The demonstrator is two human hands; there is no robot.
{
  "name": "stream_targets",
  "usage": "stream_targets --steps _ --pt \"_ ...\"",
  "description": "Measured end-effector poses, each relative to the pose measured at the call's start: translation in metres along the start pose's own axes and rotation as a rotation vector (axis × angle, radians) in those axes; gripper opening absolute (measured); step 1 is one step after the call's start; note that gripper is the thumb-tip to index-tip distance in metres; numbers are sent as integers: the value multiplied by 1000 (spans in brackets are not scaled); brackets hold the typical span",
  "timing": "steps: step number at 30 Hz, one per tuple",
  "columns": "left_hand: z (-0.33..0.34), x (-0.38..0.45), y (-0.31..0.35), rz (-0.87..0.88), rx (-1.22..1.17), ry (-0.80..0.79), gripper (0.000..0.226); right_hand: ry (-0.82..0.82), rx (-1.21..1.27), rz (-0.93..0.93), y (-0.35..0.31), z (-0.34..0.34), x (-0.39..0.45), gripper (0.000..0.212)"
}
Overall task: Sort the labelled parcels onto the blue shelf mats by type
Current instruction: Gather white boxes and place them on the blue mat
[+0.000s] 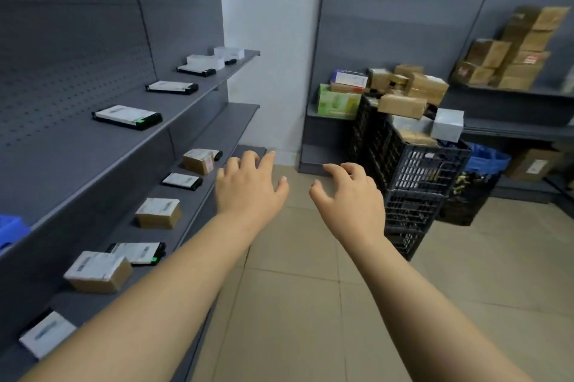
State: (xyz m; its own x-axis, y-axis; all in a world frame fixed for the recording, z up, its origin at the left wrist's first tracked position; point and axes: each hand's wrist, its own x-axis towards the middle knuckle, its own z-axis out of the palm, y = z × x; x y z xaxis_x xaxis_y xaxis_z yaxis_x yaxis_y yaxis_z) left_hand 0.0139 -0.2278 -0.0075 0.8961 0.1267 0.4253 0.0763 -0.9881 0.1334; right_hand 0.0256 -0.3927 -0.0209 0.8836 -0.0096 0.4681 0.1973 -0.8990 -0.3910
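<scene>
Head view: both hands out in front over the tiled floor, neither holding anything. Left hand [248, 186] has its grip loosely spread, fingers relaxed and a little curled. Right hand [349, 192] the same, fingers arched, grip empty.

Unsorted labelled parcels, brown cardboard and grey-wrapped boxes [403, 105], sit heaped in the black slatted plastic crate [428, 167], ahead and to the right. Right hand is nearer, its fingertips just short of the crate's near corner; left hand is further off, towards the grey metal shelving [102, 145] on the left.

Parcels already placed lie in rows on the two lower shelves, flat black-and-white packs [127, 116] above, mixed with brown boxes [158, 213] below. A blue edge [11, 229] shows at far left; whether it is a mat I cannot tell.

Judgement: next pick is a reach forward-right and upward, right hand leading.
</scene>
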Motion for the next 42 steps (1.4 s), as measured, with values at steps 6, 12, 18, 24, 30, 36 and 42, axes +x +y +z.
stream_targets --steps 6,12,18,24,30,36,42 --pt "40 154 -17 49 34 16 56 39 18 16 -3 58 138 48" --pt "115 265 -13 39 38 -35 54 6 10 62 31 132 245 47" --pt "191 392 -2 -46 47 -30 53 -35 36 8 68 203 379 50" --pt "236 535 17 -142 56 5 56 -68 42 -39 100 257 528 50" --pt "291 638 -2 -216 100 2 57 -115 74 -60 102 328 637 49" --pt "358 765 -37 -303 92 -30 55 -158 149 -26 92 419 749 49" --pt "389 905 -82 -388 80 47 54 -172 179 -64 63 488 886 50"
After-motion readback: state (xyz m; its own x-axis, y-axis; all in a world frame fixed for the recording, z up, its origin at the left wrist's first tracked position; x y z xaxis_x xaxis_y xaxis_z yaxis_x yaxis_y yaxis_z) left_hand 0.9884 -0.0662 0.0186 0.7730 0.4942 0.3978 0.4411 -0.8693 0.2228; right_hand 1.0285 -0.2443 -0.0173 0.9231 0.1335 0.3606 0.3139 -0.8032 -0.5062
